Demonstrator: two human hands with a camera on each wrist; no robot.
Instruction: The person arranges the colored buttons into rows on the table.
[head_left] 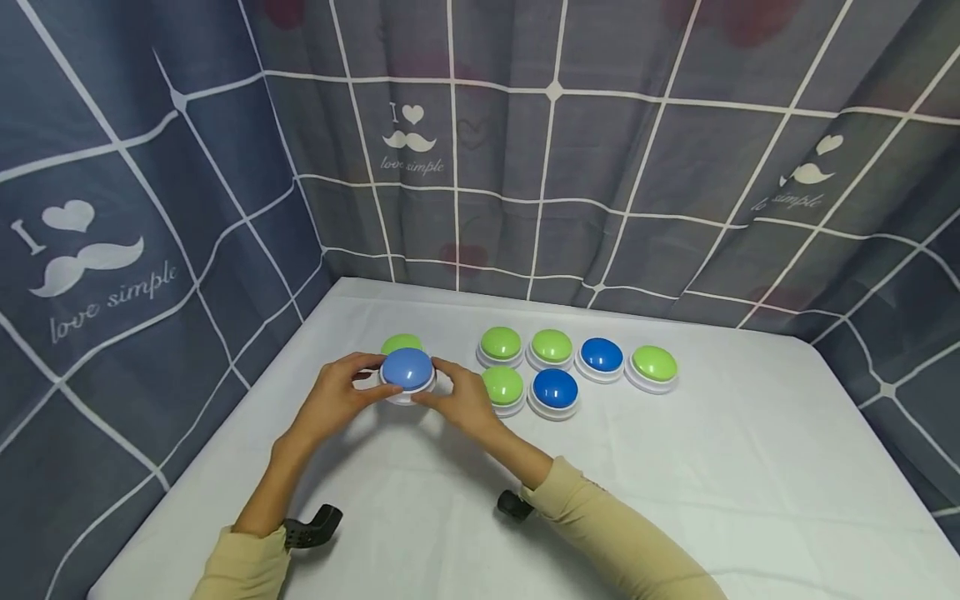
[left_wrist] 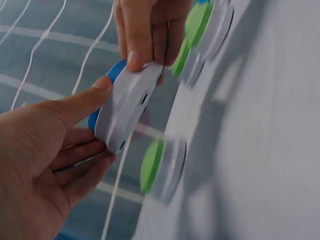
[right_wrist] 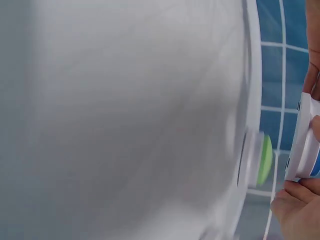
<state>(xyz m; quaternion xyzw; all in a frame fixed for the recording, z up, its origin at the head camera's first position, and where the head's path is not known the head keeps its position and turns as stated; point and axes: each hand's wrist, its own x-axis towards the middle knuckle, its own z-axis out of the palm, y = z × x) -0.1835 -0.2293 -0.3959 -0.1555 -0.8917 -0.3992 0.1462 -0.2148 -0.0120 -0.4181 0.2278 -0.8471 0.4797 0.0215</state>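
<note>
Both hands hold one round push button [head_left: 407, 369] with a blue dome and a white base, raised off the table. My left hand [head_left: 341, 394] grips its left side, thumb at the front rim and fingers behind. On the opposite side, my right hand [head_left: 463, 402] pinches the rim between thumb and fingers. The left wrist view shows the white base [left_wrist: 122, 110] tilted on edge, with the left hand [left_wrist: 35, 155] below and the right hand [left_wrist: 150, 30] above. Behind the held button, a green button [head_left: 401, 342] stands on the table, partly hidden.
On the white tablecloth [head_left: 675, 483], right of the hands, are several green and blue buttons in two rows, including a green one [head_left: 502, 386] beside the right hand and a blue one [head_left: 555, 389]. A dark checked curtain [head_left: 495, 150] surrounds the table's back and sides.
</note>
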